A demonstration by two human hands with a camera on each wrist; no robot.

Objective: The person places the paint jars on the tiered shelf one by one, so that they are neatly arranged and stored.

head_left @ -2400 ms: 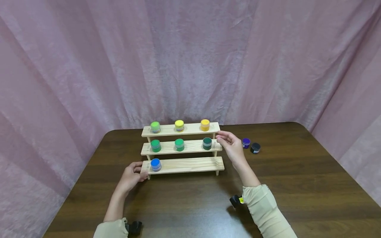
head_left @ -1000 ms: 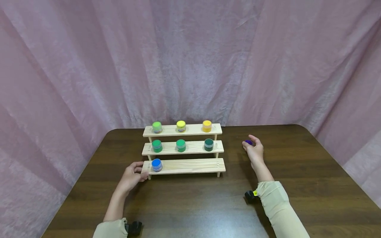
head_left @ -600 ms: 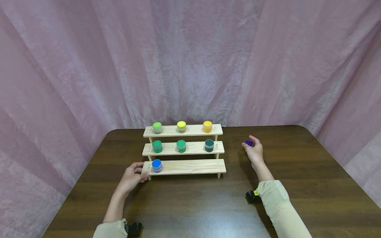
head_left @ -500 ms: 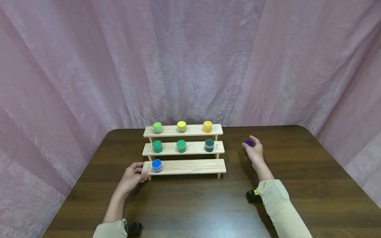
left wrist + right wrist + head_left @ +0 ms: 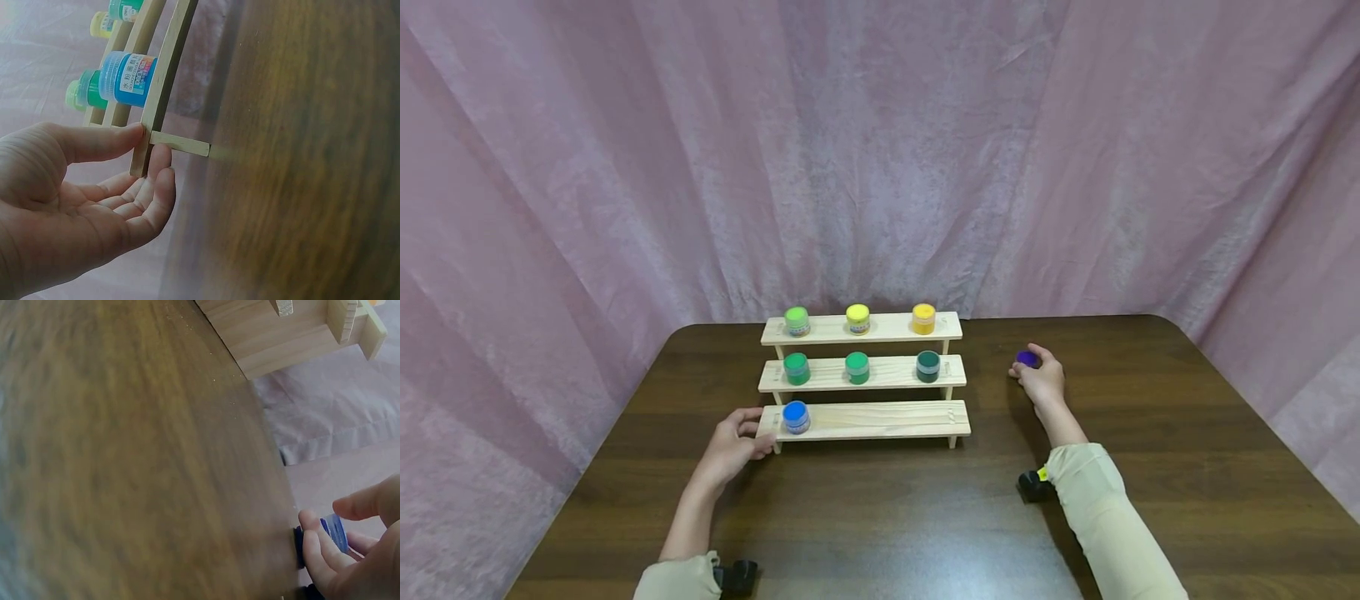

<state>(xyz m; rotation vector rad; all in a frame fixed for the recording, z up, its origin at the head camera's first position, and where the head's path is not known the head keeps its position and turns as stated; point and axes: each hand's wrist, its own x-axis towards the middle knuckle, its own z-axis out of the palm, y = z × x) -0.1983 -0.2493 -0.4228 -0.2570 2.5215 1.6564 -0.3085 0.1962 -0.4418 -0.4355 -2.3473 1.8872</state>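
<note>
At the lower left end of a three-step wooden display stand (image 5: pixel 872 421), my left hand (image 5: pixel 730 450) pinches the bottom shelf. In the left wrist view its thumb lies on the board's top, fingers beneath by the leg. A blue paint jar (image 5: pixel 796 417) stands on that shelf near the hand. Right of the stand, my right hand (image 5: pixel 1041 383) has its fingers curled round a purple paint jar (image 5: pixel 1026 359); the right wrist view shows the jar (image 5: pixel 335 533) partly covered by fingers. Whether it touches the table is unclear.
The middle shelf carries two green jars (image 5: pixel 857 367) and a dark green jar (image 5: pixel 928 367). Light green (image 5: pixel 797 322), yellow (image 5: pixel 857 319) and orange-yellow (image 5: pixel 923 319) jars stand on top. A pink curtain (image 5: pixel 880 167) hangs behind the brown table (image 5: pixel 880 517).
My right hand has moved right, from beside the middle shelf to the purple jar. The black jar beside it is now hidden in the head view. My left hand has stayed on the stand.
</note>
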